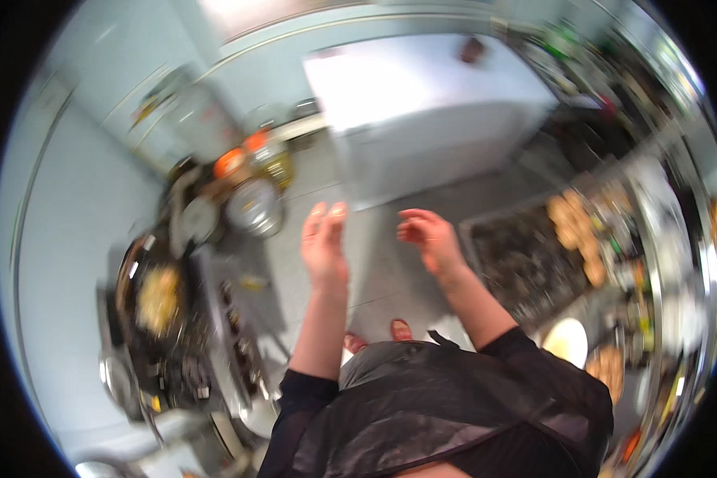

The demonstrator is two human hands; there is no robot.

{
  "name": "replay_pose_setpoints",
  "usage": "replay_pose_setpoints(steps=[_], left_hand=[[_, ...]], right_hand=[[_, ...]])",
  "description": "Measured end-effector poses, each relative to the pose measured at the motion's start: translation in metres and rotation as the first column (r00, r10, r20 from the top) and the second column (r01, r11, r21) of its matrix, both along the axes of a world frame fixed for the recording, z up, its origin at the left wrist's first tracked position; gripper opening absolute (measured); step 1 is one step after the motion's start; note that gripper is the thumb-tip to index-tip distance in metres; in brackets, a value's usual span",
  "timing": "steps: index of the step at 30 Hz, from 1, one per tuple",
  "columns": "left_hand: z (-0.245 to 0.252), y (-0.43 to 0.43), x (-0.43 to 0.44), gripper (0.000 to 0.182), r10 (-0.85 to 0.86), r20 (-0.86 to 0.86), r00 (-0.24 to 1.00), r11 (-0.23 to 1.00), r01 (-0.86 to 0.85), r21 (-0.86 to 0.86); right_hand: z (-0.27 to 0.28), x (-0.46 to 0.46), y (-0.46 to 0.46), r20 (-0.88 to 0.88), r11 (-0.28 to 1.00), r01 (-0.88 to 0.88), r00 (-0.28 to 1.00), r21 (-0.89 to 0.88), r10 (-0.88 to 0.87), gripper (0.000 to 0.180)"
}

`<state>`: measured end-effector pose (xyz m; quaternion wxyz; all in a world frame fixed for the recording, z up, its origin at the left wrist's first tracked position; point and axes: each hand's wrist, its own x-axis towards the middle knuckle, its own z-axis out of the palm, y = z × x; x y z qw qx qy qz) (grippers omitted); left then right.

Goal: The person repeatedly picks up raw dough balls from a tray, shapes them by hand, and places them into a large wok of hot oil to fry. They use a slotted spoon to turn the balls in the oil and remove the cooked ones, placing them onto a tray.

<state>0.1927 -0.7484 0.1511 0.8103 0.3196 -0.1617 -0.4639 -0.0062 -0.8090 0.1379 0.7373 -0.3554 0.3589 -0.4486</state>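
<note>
My left hand [324, 242] is held out over the grey tiled floor [376, 263], fingers apart, with nothing in it. To its right my right hand [428, 236] is also raised above the floor, its fingers partly curled and nothing visible between them. The two hands do not touch. Beyond them stands a white box-shaped chest or table [436, 143] with a small dark thing [471, 50] on top. A dark wok [122, 281] with yellowish food [159, 300] sits on the stove at the left. Motion blur softens the whole view.
Orange-lidded containers [231, 163] and a round metal pot [254, 207] stand beyond the stove at the left. On the right, a counter carries a dark tray or grate [526, 263], several round brown items [573, 230] and a pale round plate or bowl [566, 342].
</note>
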Motion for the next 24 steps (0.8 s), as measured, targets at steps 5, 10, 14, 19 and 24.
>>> replay_pose_setpoints(steps=[5, 10, 14, 19, 24], left_hand=[[0.026, -0.035, -0.126, 0.042, -0.377, 0.106, 0.920, 0.922, 0.362, 0.139], [0.035, -0.048, -0.239, 0.074, -0.639, 0.561, 0.526, 0.721, 0.665, 0.197], [0.026, -0.039, -0.315, 0.089, -0.203, 0.948, -0.245, 0.700, 0.641, 0.315], [-0.007, -0.045, -0.352, 0.081, -0.003, 0.827, -0.562, 0.720, 0.573, 0.391], [0.004, -0.055, -0.338, 0.077, 0.111, 0.875, -0.472, 0.832, 0.525, 0.178]], right_hand=[[-0.019, -0.117, 0.032, -0.044, 0.971, 0.224, 0.974, 0.085, -0.221, 0.022], [-0.037, -0.220, 0.084, -0.079, 0.831, 0.534, 0.846, 0.157, -0.528, 0.022], [-0.031, -0.274, 0.132, -0.080, 0.681, 0.711, 0.700, 0.175, -0.710, 0.022], [-0.034, -0.318, 0.177, -0.163, 0.556, 0.817, 0.576, 0.151, -0.801, 0.021], [-0.042, -0.332, 0.166, -0.117, 0.560, 0.821, 0.570, 0.110, -0.813, 0.020]])
